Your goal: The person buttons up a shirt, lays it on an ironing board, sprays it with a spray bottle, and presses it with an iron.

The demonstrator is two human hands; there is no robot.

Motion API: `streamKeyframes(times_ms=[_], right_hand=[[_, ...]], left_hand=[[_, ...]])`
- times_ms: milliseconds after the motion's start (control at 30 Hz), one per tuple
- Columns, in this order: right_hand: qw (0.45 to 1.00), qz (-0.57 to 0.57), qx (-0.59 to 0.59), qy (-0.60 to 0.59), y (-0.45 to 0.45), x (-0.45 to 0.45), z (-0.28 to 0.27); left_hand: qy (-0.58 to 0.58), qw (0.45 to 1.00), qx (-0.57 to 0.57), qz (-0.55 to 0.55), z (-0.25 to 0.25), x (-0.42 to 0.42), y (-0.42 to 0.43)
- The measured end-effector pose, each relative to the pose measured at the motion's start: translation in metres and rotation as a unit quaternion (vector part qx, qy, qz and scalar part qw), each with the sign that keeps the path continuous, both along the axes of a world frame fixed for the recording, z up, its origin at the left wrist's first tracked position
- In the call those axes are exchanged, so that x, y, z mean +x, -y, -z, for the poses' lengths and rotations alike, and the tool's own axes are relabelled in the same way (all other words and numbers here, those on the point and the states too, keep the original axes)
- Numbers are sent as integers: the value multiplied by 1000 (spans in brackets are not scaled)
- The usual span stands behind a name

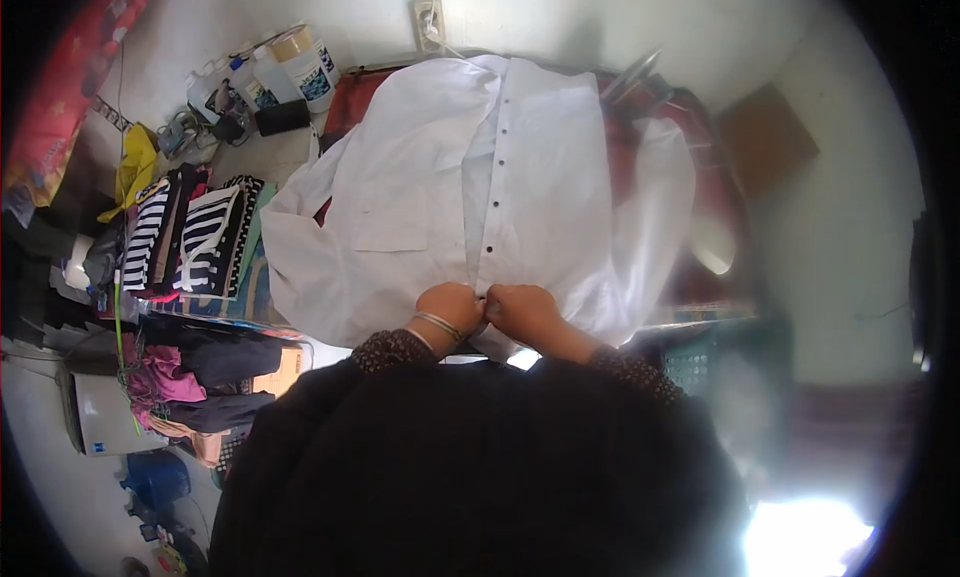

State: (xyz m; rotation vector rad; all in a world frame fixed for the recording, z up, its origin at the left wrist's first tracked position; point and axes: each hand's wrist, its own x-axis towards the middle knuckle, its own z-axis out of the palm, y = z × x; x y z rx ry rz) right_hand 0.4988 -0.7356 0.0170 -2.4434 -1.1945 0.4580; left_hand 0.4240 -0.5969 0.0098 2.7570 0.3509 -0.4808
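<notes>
A white button-up shirt lies spread front side up over a red-covered table, its collar at the far end and its sleeves out to both sides. Dark buttons run down the right front edge, and a chest pocket shows on the left panel. The upper part of the front gapes open. My left hand and my right hand meet at the front opening near the hem. Both are closed, fingers pinching the shirt's front edges together. Whether a button is between the fingertips is hidden.
Folded striped clothes are stacked left of the shirt. Behind them stand several plastic bottles. An iron-like object rests at the back right of the table. A wall socket with a plug is above. A green crate sits below right.
</notes>
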Motion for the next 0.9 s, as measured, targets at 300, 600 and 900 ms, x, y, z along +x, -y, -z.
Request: streamKeyframes(times_ms=[300,600,900], right_hand=[[988,-111,93,43,-13,17,22],[982,-26,156,-102,-22,17,30],[888,81,144,-429,-32,22,45]], left_hand=[[125,981,34,-144,4,-14,-2],[257,877,-278,-295,37,-34,-5],[282,842,-339,-312,35,-37,1]])
